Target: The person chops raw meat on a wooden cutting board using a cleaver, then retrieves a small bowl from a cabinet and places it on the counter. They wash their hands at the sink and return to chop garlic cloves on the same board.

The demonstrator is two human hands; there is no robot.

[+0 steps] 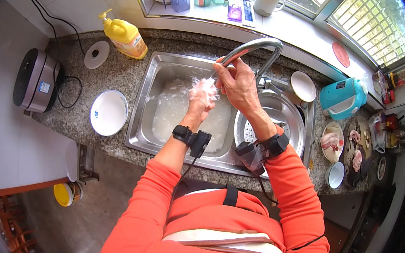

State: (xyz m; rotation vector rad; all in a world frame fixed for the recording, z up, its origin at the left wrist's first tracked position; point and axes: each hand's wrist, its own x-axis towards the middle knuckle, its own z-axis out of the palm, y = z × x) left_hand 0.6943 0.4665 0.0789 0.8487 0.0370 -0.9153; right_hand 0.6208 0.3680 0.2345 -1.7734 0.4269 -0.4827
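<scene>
Water from the curved metal faucet runs over my left hand, above the left basin of the steel sink. Something pale pink, blurred by the splashing, lies in or on that hand; whether it is a piece of meat I cannot tell. My right hand has its thumb and fingers around the faucet's spout near its outlet. Cloudy water stands in the basin below. A round metal pan with a perforated part sits in the right basin, partly behind my right forearm.
Left of the sink are a white bowl, a white lid, a yellow pump bottle and a dark appliance. To the right stand a turquoise kettle, a plate of raw meat, a small bowl and a cutting board.
</scene>
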